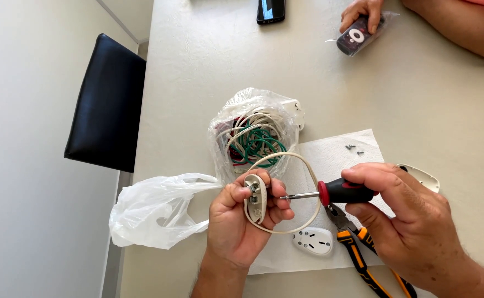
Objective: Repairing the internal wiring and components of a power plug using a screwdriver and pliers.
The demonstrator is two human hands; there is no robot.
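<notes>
A pale table (209, 66) filled most of the view, with a black chair (109, 105) standing at its left edge. Left of centre, a clear plastic bag (253, 124) lay on the table holding a tangle of green, white and red wires (255, 144); its loose white end (153, 209) trailed off to the near left. A sheet of paper towel (336, 154) was spread under the work, right of the bag. The right hand (407, 215) was closed around the red-and-black handle of a screwdriver (338, 192), shaft pointing left, tip set against the open inside of a white plug half (255, 197). The left hand (242, 221) gripped that plug half upright between thumb and fingers, just near of the bag. A white cord (308, 182) looped from the plug out over the paper towel and back. Orange-and-black pliers (358, 254) lay on the towel beneath the right hand. A white plug faceplate (313, 241) with three slots rested on the towel, near of the cord loop. Another white cover piece (424, 177) showed just past the right hand's knuckles. Far right, another person's hand (360, 12) rested on a bagged remote control (355, 36); a dark phone (270, 10) lay at the far edge. Small screws (353, 148) sat on the towel's far right corner.
</notes>
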